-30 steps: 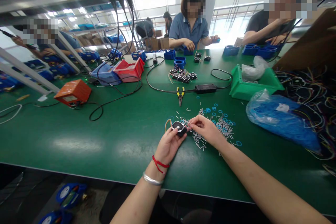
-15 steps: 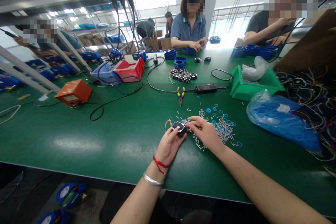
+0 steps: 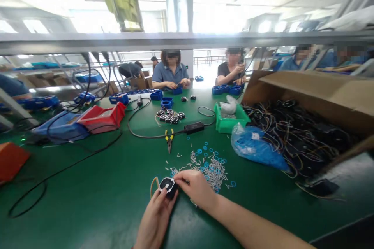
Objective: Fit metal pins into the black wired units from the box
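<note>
My left hand point(image 3: 157, 213) is closed round a small black square part point(image 3: 167, 186) with white edging, a pale round centre and coloured wires looping out on its left. The thumb presses on the top face. At that part's right corner, my right hand point(image 3: 196, 187) is in a pinch, fingertips against the corner; whatever is between them is too small to make out. Just beyond the right hand lies a loose pile of screws point(image 3: 215, 173) mixed with blue rings point(image 3: 206, 155). Yellow-handled pliers point(image 3: 169, 140) rest farther up the green table point(image 3: 96, 186).
Several similar black parts point(image 3: 174, 119) lie beyond the pliers, near a black adapter point(image 3: 194, 127) and its cable. A green bin point(image 3: 230, 125), blue bag point(image 3: 257, 149) and wire-filled carton point(image 3: 292, 87) stand right; red bin point(image 3: 103, 118) left. Co-workers sit opposite, under a shelf beam point(image 3: 187, 42).
The camera has tilted up and turned right, so the scene sits lower and farther left. My left hand still holds the black part; my right fingertips remain at its right corner.
</note>
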The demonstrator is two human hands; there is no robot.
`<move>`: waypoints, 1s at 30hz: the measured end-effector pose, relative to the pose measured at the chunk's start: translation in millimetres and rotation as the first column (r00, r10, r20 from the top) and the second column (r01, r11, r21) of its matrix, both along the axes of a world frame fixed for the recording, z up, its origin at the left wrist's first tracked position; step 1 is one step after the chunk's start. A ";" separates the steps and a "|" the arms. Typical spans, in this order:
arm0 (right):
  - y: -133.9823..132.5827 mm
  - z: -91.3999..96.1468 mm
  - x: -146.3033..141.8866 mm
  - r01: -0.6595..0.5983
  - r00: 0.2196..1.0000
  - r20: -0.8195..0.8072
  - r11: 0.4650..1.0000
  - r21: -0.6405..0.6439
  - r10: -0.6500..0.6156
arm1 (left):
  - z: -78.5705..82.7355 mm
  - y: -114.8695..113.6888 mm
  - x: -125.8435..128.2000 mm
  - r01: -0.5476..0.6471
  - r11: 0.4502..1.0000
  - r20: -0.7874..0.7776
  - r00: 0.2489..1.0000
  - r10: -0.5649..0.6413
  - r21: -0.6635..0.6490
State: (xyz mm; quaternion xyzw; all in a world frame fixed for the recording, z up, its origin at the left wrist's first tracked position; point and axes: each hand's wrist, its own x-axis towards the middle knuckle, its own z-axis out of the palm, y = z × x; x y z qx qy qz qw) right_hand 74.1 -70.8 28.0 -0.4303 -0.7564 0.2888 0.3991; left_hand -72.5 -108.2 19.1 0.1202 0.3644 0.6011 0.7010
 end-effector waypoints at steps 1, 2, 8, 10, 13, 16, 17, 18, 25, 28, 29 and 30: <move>-1.6 1.0 -0.8 -0.020 1.000 0.011 1.000 0.011 0.020 | -0.4 1.7 -0.3 -0.022 1.000 -0.008 1.000 0.022 0.002; -2.8 1.7 -1.2 -0.047 0.999 0.023 0.999 0.026 0.047 | -0.5 3.3 -0.8 -0.046 0.999 -0.014 0.999 0.046 0.000; 10.6 -11.2 12.1 0.084 0.955 0.280 0.994 0.072 -0.101 | 10.0 5.5 -3.8 -0.108 0.994 -0.074 0.991 0.108 0.006; 19.3 -19.3 19.4 0.173 0.912 0.370 0.984 0.042 -0.176 | 13.6 4.5 -2.5 -0.102 0.995 -0.090 0.991 0.101 0.002; 26.7 -26.5 24.5 0.188 0.899 0.393 0.981 0.046 -0.191 | 14.0 4.3 0.3 -0.110 0.993 -0.099 0.989 0.105 -0.050; 27.1 -23.3 23.1 0.202 0.919 0.326 0.974 0.099 -0.223 | 8.9 5.7 0.5 -0.099 0.992 -0.100 0.991 0.091 -0.076; 26.4 -20.3 22.2 0.217 0.929 0.284 0.971 0.103 -0.238 | 6.7 6.4 -0.2 -0.094 0.993 -0.099 0.991 0.086 -0.077; 25.6 -16.8 21.2 0.228 0.942 0.230 0.969 0.093 -0.243 | 4.5 7.2 -1.1 -0.090 0.993 -0.101 0.992 0.082 -0.079; 14.1 -3.0 10.4 -0.293 0.893 -0.446 0.831 -0.474 0.061 | -0.4 4.4 -2.5 -0.060 0.998 -0.117 0.991 0.064 0.034; 9.2 -5.2 4.4 -0.441 0.827 -0.557 0.700 -0.562 0.074 | -3.6 1.1 -3.0 -0.021 0.990 -0.094 0.995 0.035 0.140; 8.8 -6.3 2.8 -0.458 0.821 -0.566 0.680 -0.572 0.077 | -5.5 0.6 -3.8 -0.020 0.989 -0.093 0.995 0.034 0.146; 8.7 -7.3 1.6 -0.466 0.823 -0.561 0.664 -0.585 0.084 | -7.3 0.1 -4.8 -0.014 0.989 -0.093 0.995 0.028 0.147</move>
